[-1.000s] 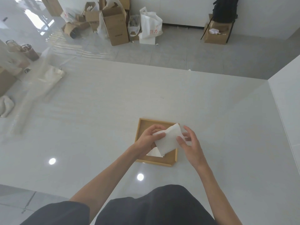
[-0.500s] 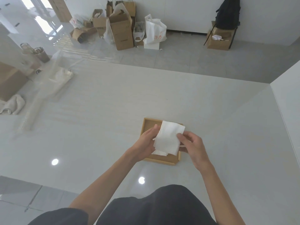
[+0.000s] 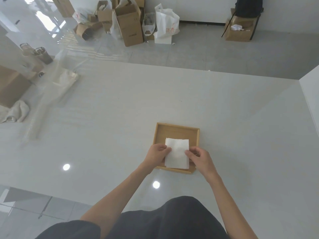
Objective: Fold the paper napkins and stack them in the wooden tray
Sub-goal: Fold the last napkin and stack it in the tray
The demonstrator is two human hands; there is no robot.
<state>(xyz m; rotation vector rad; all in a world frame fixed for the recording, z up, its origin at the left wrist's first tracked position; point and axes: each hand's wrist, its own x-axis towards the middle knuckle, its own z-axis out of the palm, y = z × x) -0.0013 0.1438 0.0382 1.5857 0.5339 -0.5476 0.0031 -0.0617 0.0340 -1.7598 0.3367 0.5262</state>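
A square wooden tray (image 3: 176,131) sits on the white table, near its front edge. A folded white paper napkin (image 3: 177,153) lies flat over the tray's near half. My left hand (image 3: 156,155) pinches the napkin's left edge. My right hand (image 3: 200,158) pinches its right edge. Whether other napkins lie beneath it is hidden.
The white table (image 3: 120,109) stretches far to the left and back. A clear plastic wrapper (image 3: 63,81) and a crumpled cloth (image 3: 15,112) lie at its far left. A white wall (image 3: 310,94) bounds the right side. Cardboard boxes (image 3: 128,25) stand on the floor beyond.
The napkin was held tilted above the tray; both hands have squared it up and lowered it flat over the tray's near half. The camera has tipped slightly.
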